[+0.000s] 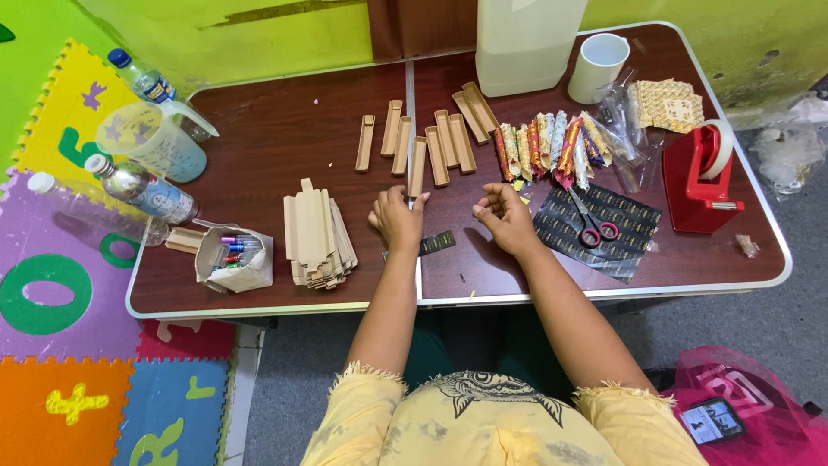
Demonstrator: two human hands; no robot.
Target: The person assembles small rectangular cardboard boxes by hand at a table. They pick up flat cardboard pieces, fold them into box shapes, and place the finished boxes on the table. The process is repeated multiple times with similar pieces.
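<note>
Brown tabletop (276,138) stays bare near its front edge, where the left hand (397,220) pinches a dark paper strip (436,242); the right hand (504,216), at three o'clock, curls loosely, empty.

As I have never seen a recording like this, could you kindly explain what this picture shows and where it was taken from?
There is no machine: a person works with bare hands, filmed from a camera on their head looking down. The left hand and right hand rest loosely curled on a brown folding table; whether either holds anything is unclear. A small dark strip lies between them. Around lie narrow tan cardboard trays, a stack of flat cardboard blanks, patterned wrapped sticks, red-handled scissors and a red tape dispenser.
</note>
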